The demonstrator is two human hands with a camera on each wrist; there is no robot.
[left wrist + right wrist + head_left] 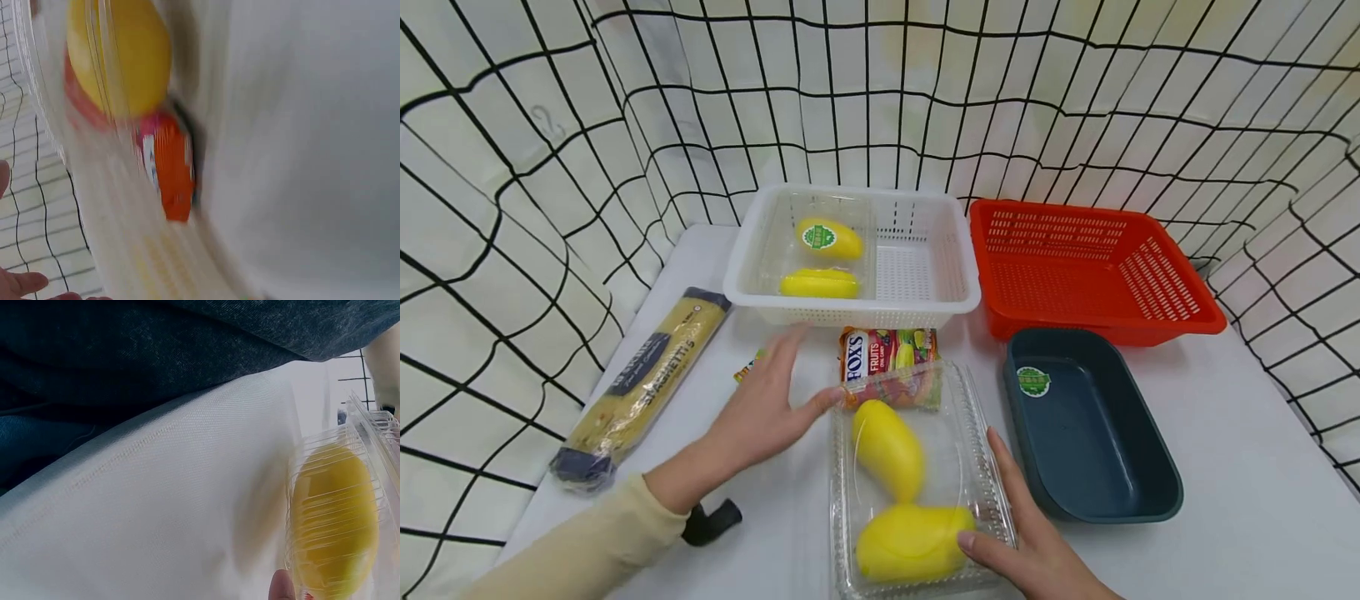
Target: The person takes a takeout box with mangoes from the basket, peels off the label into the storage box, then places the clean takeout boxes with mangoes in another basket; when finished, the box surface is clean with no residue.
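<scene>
Two hands (pixel 756 421) (pixel 1030 533), left blurred, clear box (pixel 946 458) partly covering candy bag (pixel 887 348)

A plain pale cream sleeve (pixel 587 537) with a close cuff (pixel 662 504) covers the left forearm, lower left in the head view; a stubby black piece (pixel 713 523) shows beside it. The left hand (pixel 760 408) and right hand (pixel 1026 525) are bare. Mottled, creased dark-blue clothing (pixel 156 356) fills the right wrist view's upper left.

Clear plastic box (pixel 972 408) around yellow mangoes (pixel 889 452)
</scene>
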